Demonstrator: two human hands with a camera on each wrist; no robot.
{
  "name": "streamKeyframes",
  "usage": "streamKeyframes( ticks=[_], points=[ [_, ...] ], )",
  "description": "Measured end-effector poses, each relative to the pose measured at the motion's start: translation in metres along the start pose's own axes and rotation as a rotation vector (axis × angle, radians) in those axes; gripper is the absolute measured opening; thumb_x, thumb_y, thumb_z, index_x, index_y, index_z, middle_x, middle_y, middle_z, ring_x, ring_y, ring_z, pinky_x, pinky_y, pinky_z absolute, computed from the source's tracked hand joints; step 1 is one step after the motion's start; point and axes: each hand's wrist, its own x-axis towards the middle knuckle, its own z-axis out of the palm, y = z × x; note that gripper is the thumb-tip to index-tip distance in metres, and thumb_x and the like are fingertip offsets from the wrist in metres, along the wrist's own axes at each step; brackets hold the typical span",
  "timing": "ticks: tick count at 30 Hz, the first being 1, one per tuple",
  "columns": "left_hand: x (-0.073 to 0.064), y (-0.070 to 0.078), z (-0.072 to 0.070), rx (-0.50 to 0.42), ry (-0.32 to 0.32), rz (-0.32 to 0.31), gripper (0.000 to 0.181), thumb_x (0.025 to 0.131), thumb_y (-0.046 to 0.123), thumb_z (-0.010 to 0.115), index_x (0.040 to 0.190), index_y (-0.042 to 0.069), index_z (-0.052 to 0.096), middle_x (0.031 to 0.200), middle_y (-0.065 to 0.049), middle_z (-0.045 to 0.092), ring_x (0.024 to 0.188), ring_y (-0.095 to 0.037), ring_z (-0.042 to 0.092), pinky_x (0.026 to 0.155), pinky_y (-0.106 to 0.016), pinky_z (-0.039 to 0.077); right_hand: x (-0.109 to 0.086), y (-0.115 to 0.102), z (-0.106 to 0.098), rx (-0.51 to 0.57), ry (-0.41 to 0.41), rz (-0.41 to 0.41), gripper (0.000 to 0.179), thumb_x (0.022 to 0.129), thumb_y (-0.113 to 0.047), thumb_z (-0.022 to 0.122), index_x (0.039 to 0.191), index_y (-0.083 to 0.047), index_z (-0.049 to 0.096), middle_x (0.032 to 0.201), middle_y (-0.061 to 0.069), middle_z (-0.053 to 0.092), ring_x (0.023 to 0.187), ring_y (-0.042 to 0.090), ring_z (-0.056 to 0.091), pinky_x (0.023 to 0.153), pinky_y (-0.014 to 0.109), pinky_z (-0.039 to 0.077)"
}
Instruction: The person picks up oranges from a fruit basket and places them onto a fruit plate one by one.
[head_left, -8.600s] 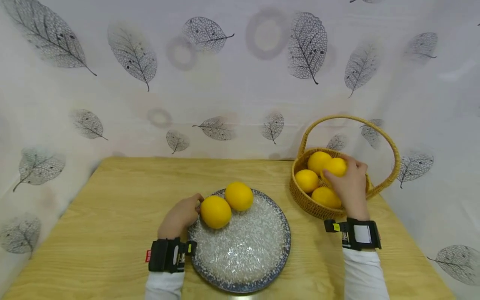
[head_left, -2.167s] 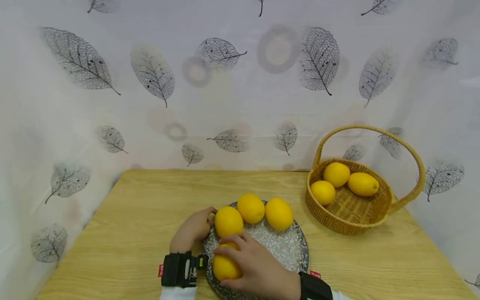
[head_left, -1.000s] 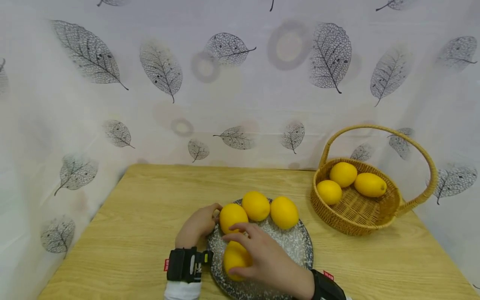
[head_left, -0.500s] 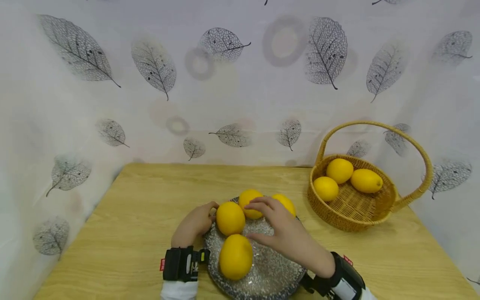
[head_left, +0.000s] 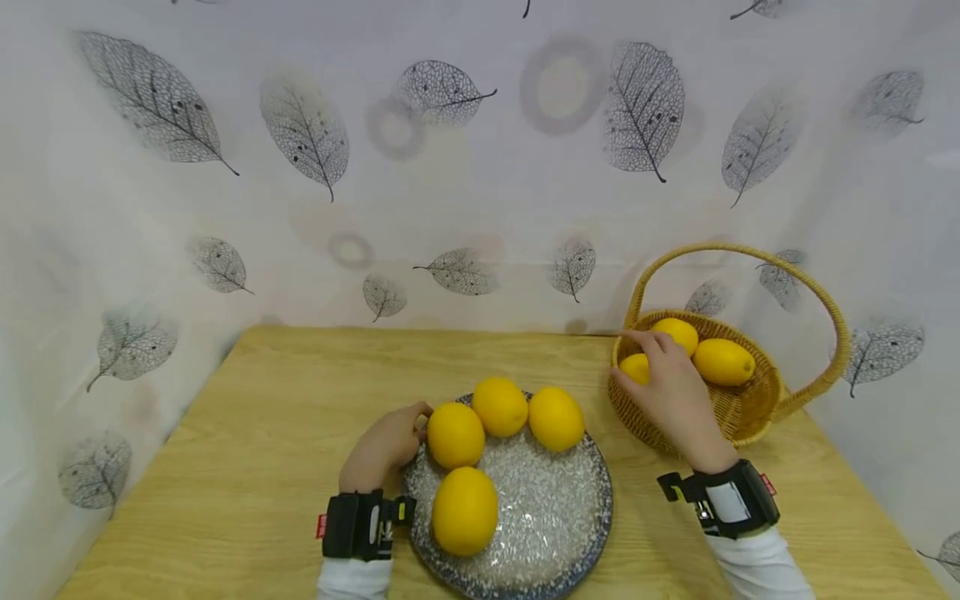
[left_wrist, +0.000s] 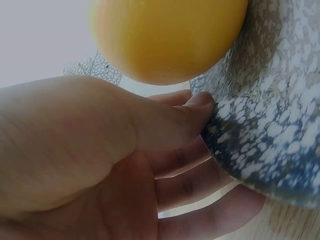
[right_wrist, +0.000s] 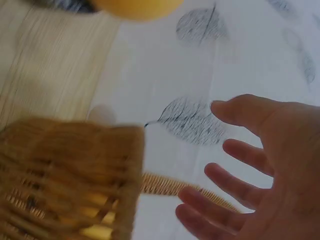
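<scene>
Head view: I see right hand (head_left: 672,390) is gone from plate (head_left: 543,508) to basket (head_left: 626,413) right of plate, fingers apart. Four fruits (head_left: 465,511) lie on plate; fourth placing seems finished. Left hand (head_left: 384,448) pinches plate rim.

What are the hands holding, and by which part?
The left hand pinches the plate by its rim; the right hand holds nothing.

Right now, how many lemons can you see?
7. The plate has four: front lemon, back left lemon, back middle lemon, back right lemon. The basket has three: rearmost lemon, rightmost lemon, and one lemon partly hidden by the right hand.
</scene>
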Motion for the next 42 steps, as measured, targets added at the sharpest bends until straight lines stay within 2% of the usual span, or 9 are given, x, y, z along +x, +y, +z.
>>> streamKeyframes(
  ticks=[6,9,12,16,19,25,32,37,42],
  points=[
    [-0.001,-0.004,0.005,-0.005,-0.002,-0.004,0.038,0.094,0.003,0.053,0.132,0.008,0.056,0.115,-0.019,0.069,0.086,-0.024,0.057,0.082,-0.044,0.052,-0.004,0.024,0.006,-0.049,-0.234,0.089,0.068,0.083,-0.035,0.071,0.137,-0.001,0.049,0.135,0.038,0.044,0.119,0.056,0.039,0.09,0.071,0.042],
    [0.0,-0.004,0.004,-0.009,0.003,-0.009,0.038,0.094,0.003,0.053,0.131,0.009,0.056,0.117,-0.019,0.069,0.088,-0.024,0.057,0.082,-0.044,0.052,-0.005,0.03,0.01,-0.058,-0.297,0.097,0.07,0.083,-0.038,0.071,0.137,-0.001,0.048,0.139,0.039,0.039,0.12,0.06,0.033,0.088,0.073,0.04],
    [0.0,-0.003,0.002,-0.006,0.003,-0.009,0.037,0.095,0.004,0.052,0.132,0.01,0.056,0.12,-0.019,0.068,0.089,-0.025,0.057,0.081,-0.043,0.051,-0.004,0.034,0.012,-0.042,-0.308,0.108,0.07,0.085,-0.044,0.067,0.138,-0.002,0.047,0.143,0.037,0.036,0.12,0.061,0.032,0.088,0.074,0.039],
    [-0.001,-0.001,0.0,0.0,-0.004,-0.006,0.037,0.096,0.006,0.052,0.133,0.01,0.055,0.117,-0.019,0.068,0.083,-0.024,0.055,0.073,-0.039,0.047,-0.001,0.038,0.011,-0.018,-0.323,0.124,0.071,0.094,-0.055,0.049,0.142,-0.002,0.044,0.146,0.037,0.032,0.123,0.063,0.028,0.093,0.076,0.034],
    [-0.001,0.0,-0.001,0.002,-0.003,-0.001,0.037,0.096,0.005,0.052,0.133,0.009,0.055,0.117,-0.019,0.069,0.083,-0.024,0.055,0.073,-0.038,0.047,0.001,0.045,0.013,0.007,-0.327,0.143,0.07,0.097,-0.054,0.041,0.145,-0.002,0.04,0.148,0.039,0.028,0.124,0.064,0.026,0.095,0.076,0.031],
    [-0.002,0.001,-0.003,0.004,0.0,-0.005,0.038,0.096,0.005,0.052,0.133,0.009,0.055,0.118,-0.019,0.068,0.088,-0.025,0.057,0.079,-0.042,0.05,0.002,0.06,0.023,0.064,-0.297,0.16,0.065,0.099,-0.039,0.047,0.15,-0.002,0.03,0.147,0.042,0.023,0.121,0.063,0.035,0.094,0.075,0.036],
    [-0.001,0.003,-0.003,0.0,-0.002,-0.013,0.038,0.096,0.006,0.051,0.134,0.011,0.055,0.118,-0.019,0.068,0.088,-0.025,0.057,0.08,-0.042,0.05,0.004,0.066,0.028,0.079,-0.223,0.138,0.056,0.1,-0.04,0.046,0.142,-0.003,0.039,0.137,0.048,0.025,0.101,0.06,0.053,0.08,0.069,0.046],
    [-0.001,0.002,-0.001,0.001,-0.006,-0.012,0.038,0.097,0.006,0.051,0.134,0.011,0.055,0.123,-0.02,0.067,0.096,-0.027,0.059,0.088,-0.048,0.052,0.003,0.069,0.031,0.109,-0.291,0.162,0.06,0.097,-0.035,0.052,0.145,-0.002,0.034,0.136,0.049,0.024,0.104,0.059,0.052,0.081,0.069,0.047],
    [-0.001,0.002,-0.001,-0.001,-0.008,-0.012,0.039,0.096,0.003,0.051,0.134,0.01,0.055,0.123,-0.02,0.067,0.098,-0.027,0.059,0.092,-0.049,0.051,0.002,0.069,0.033,0.108,-0.277,0.213,0.063,0.094,-0.032,0.058,0.14,0.001,0.031,0.124,0.048,0.025,0.086,0.049,0.056,0.071,0.059,0.051]
  ],
)
